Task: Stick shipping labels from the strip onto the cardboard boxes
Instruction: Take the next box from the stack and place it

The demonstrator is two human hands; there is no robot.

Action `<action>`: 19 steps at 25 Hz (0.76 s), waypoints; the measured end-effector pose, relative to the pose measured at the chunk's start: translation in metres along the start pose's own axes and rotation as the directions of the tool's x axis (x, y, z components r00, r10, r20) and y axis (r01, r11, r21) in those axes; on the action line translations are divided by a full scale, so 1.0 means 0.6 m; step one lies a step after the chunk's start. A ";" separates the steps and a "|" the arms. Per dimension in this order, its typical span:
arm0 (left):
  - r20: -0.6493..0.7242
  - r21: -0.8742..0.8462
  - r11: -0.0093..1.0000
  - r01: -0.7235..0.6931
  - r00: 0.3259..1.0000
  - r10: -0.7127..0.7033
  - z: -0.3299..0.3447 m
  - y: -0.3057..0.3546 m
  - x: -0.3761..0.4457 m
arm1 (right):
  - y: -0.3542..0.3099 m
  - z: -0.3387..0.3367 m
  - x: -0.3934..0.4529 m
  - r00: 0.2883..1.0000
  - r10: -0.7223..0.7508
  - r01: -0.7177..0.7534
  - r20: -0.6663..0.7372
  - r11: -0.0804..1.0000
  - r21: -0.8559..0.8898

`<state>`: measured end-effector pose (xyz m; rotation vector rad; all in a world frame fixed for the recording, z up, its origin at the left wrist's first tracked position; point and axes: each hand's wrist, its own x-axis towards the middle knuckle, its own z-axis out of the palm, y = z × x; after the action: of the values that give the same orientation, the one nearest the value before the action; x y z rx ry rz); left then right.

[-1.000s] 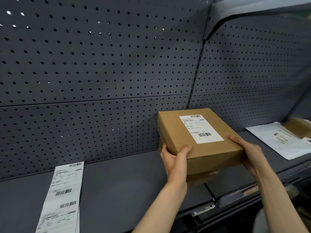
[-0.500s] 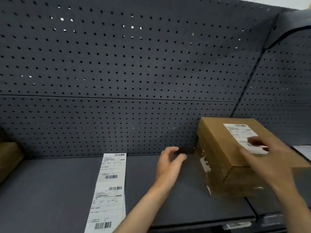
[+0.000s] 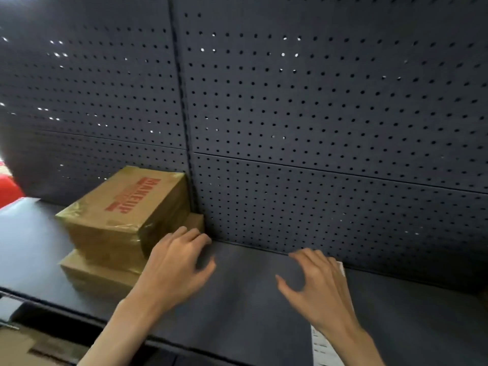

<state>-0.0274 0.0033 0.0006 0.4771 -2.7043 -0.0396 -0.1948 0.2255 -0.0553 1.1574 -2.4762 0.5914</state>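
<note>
Two cardboard boxes are stacked at the left of the dark shelf (image 3: 250, 299). The upper box (image 3: 124, 215) is wrapped in glossy tape and bears red lettering; the flatter lower box (image 3: 95, 276) juts out beneath it. My left hand (image 3: 174, 265) hovers empty with fingers spread, right beside the upper box's near right corner. My right hand (image 3: 319, 289) is also empty and spread, above the shelf. The white label strip (image 3: 324, 350) lies under and behind my right hand, mostly hidden by it. The view is motion-blurred.
A dark perforated back panel (image 3: 317, 114) rises behind the shelf. A red object (image 3: 9, 188) shows at the far left edge. Another cardboard box (image 3: 26, 347) sits on a lower level at the bottom left.
The view has swung left. The labelled box on the right is out of sight, both hands have left it, and the stacked boxes at the left have come into view.
</note>
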 end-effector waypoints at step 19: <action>0.127 -0.581 0.670 0.462 0.864 -0.487 -0.056 -0.471 -0.018 | -0.481 0.137 0.176 0.845 0.307 -0.534 0.438 0.426 0.731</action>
<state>0.0863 -0.2576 0.0009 0.9412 -2.2610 -0.9881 -0.0439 -0.0512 -0.0115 0.8266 -2.7397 2.1129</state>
